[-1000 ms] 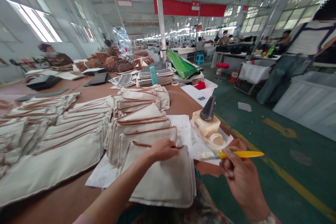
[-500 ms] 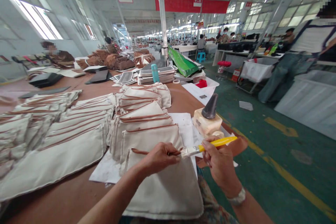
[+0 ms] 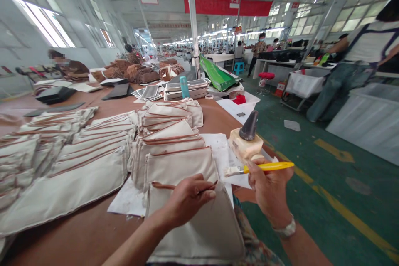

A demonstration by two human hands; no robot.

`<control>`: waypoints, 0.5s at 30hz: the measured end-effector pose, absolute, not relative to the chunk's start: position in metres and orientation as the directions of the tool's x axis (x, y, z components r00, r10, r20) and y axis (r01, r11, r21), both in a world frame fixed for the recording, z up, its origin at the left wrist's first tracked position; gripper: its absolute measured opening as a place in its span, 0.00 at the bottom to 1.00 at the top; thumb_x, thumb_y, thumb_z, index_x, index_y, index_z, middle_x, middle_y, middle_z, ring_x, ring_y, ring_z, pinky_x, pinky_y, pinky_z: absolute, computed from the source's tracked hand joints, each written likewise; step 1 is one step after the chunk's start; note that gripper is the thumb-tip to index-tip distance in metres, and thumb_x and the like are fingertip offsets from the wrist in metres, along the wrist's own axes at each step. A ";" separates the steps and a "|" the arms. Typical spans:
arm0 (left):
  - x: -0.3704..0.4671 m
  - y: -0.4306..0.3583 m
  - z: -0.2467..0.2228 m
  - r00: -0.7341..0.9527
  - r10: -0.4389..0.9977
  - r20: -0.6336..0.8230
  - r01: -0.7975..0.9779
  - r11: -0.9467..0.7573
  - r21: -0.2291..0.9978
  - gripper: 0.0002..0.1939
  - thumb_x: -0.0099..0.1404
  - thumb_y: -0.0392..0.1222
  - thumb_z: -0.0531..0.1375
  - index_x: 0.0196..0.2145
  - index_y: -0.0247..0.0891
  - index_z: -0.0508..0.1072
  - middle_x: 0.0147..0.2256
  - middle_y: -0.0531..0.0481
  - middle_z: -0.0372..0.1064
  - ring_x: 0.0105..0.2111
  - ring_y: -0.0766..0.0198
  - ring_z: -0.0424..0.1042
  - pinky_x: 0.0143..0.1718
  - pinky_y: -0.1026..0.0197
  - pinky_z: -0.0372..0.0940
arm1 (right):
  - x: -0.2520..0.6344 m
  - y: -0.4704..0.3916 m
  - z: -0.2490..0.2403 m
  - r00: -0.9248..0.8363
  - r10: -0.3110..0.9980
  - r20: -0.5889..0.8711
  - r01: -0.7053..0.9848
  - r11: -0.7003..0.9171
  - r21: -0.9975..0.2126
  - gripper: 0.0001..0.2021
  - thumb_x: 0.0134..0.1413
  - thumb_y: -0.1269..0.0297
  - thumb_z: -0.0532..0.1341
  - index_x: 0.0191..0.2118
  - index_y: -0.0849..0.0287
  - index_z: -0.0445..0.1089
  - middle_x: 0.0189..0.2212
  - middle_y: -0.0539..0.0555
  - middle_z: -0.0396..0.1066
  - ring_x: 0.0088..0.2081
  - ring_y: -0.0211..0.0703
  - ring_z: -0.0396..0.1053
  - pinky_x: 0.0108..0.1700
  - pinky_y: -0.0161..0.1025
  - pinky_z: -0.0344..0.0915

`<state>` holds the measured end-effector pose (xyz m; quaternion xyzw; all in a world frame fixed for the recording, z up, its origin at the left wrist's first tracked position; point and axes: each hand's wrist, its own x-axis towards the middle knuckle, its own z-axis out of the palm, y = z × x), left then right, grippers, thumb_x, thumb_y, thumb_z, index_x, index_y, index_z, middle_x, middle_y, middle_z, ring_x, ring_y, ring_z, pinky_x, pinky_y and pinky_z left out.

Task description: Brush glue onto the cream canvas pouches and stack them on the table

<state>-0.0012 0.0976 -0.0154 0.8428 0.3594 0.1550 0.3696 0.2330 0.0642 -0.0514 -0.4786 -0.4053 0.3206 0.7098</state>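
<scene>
My left hand (image 3: 191,197) is closed on the brown-edged top of a cream fabric pouch (image 3: 199,232), pinching it near its right corner. The pouch hangs down toward my lap at the table's front edge. My right hand (image 3: 269,189) is closed around a yellow-handled paintbrush (image 3: 268,167), whose pale, coated bristles point left and stand apart from the pouch. Just behind that hand is a stained, cream-coloured plastic container (image 3: 245,143) with a dark cone (image 3: 248,125) on top. More cream pouches (image 3: 177,166) with brown edging lie overlapped behind the held one.
Rows of similar pouches (image 3: 90,166) cover the left of the brown table (image 3: 93,226). A teal bottle (image 3: 184,87) stands by stacked grey-and-white panels (image 3: 187,90). White paper (image 3: 218,145) lies under the pouches. To the right, a person (image 3: 352,62) stands beside pale bins (image 3: 368,116).
My right hand has drawn the paintbrush right, off the pouch's edge. My left hand has shifted slightly with the pouch. In the background, a person has come into fuller view, standing.
</scene>
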 end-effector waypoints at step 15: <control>-0.010 0.066 -0.008 0.776 0.549 0.311 0.488 -0.835 0.255 0.16 0.74 0.47 0.55 0.32 0.40 0.76 0.28 0.50 0.69 0.25 0.67 0.65 0.26 0.62 0.53 | 0.235 0.024 -0.005 0.144 0.988 0.056 -0.261 0.092 -0.961 0.15 0.57 0.57 0.70 0.30 0.59 0.66 0.15 0.43 0.54 0.17 0.32 0.49 0.19 0.29 0.50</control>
